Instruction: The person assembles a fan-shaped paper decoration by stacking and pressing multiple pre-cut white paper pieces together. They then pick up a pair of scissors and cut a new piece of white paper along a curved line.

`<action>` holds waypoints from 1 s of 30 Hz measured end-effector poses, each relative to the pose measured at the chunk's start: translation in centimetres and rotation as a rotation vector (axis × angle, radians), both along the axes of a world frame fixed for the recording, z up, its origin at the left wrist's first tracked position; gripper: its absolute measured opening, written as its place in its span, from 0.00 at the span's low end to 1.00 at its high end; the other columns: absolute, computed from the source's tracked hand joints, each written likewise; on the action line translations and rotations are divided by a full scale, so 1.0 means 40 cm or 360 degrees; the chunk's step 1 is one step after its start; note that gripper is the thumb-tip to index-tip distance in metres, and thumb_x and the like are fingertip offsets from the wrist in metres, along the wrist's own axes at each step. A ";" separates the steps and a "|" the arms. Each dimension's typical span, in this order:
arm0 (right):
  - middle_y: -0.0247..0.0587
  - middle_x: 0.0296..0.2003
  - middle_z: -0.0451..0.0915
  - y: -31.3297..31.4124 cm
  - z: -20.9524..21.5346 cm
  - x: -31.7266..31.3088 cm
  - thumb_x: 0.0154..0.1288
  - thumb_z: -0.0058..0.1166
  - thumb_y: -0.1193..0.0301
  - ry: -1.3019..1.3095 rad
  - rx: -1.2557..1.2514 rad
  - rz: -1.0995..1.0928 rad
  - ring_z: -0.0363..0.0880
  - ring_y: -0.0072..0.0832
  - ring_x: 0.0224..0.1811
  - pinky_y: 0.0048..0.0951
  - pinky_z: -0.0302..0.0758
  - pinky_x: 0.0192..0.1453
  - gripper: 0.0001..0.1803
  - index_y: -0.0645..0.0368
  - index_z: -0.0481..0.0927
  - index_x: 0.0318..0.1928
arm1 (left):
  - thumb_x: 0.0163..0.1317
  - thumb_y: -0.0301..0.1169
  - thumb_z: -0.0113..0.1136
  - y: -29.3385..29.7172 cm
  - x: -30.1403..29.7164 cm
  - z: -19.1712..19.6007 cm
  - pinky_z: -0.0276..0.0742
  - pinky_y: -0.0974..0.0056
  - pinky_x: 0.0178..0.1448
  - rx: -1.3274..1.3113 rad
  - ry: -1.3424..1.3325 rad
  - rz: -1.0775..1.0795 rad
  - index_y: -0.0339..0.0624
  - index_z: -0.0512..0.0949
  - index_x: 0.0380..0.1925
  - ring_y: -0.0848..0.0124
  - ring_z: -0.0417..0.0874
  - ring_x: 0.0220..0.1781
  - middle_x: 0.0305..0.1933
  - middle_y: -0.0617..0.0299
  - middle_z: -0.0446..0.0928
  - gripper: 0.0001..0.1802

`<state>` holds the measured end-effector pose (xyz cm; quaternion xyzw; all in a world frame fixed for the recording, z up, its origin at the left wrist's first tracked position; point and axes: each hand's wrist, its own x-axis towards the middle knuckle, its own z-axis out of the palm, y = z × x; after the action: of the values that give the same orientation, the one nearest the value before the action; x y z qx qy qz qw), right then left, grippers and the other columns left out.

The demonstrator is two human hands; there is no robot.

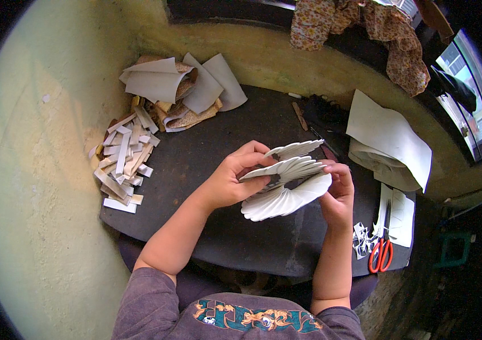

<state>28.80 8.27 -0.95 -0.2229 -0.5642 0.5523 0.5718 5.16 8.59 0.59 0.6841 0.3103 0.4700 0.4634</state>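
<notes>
Above the middle of the dark table [224, 243], both my hands hold a fanned stack of thin white pieces [289, 195], which look like paper or foam sheet cut-outs. The pieces spread in curved, overlapping layers. My left hand [238, 175] grips the stack's left side, its thumb and fingers between the layers. On the right side, my right hand [338, 190] pinches the edge with thumb and fingers. Part of the stack's inner side is hidden by the layers in front.
Folded white strips [125, 153] lie heaped at the left, by the wall. Large white sheets [195, 85] rest behind them. Another curled white sheet [388, 141] stands at the back right. Red-handled scissors [381, 252] lie beside white scraps [362, 241] near the right edge.
</notes>
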 end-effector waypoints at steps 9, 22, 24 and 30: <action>0.40 0.48 0.69 -0.009 0.001 -0.017 0.50 0.55 0.88 -0.0168 -0.0110 -0.0040 0.70 0.29 0.53 0.28 0.67 0.57 0.21 0.60 0.71 0.46 | 0.50 0.27 0.64 0.005 -0.013 0.040 0.74 0.66 0.44 0.0233 0.0291 0.0089 0.33 0.78 0.37 0.66 0.80 0.40 0.39 0.55 0.77 0.13; 0.40 0.49 0.69 -0.012 0.011 -0.019 0.50 0.54 0.88 -0.0131 -0.0055 -0.0042 0.69 0.29 0.54 0.29 0.66 0.58 0.22 0.59 0.70 0.46 | 0.51 0.24 0.63 0.015 -0.008 0.016 0.75 0.66 0.40 0.0463 0.0218 0.0201 0.34 0.79 0.36 0.65 0.81 0.37 0.36 0.56 0.78 0.11; 0.40 0.49 0.69 -0.014 0.014 -0.022 0.50 0.54 0.88 -0.0123 -0.0093 -0.0037 0.69 0.29 0.54 0.29 0.66 0.58 0.22 0.59 0.70 0.46 | 0.50 0.23 0.64 0.014 -0.007 0.019 0.75 0.66 0.40 0.0445 0.0217 0.0196 0.34 0.80 0.36 0.66 0.81 0.37 0.36 0.57 0.78 0.11; 0.40 0.48 0.69 -0.014 0.006 -0.025 0.50 0.54 0.88 -0.0146 -0.0053 -0.0026 0.70 0.29 0.53 0.28 0.66 0.59 0.21 0.60 0.70 0.46 | 0.45 0.23 0.67 0.013 -0.001 0.023 0.75 0.66 0.42 0.0338 0.0197 0.0215 0.35 0.80 0.34 0.66 0.81 0.38 0.36 0.57 0.78 0.13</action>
<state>27.79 7.71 -0.72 -0.2620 -0.5787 0.5461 0.5461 5.12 9.10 1.52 0.7345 0.3320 0.4873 0.3358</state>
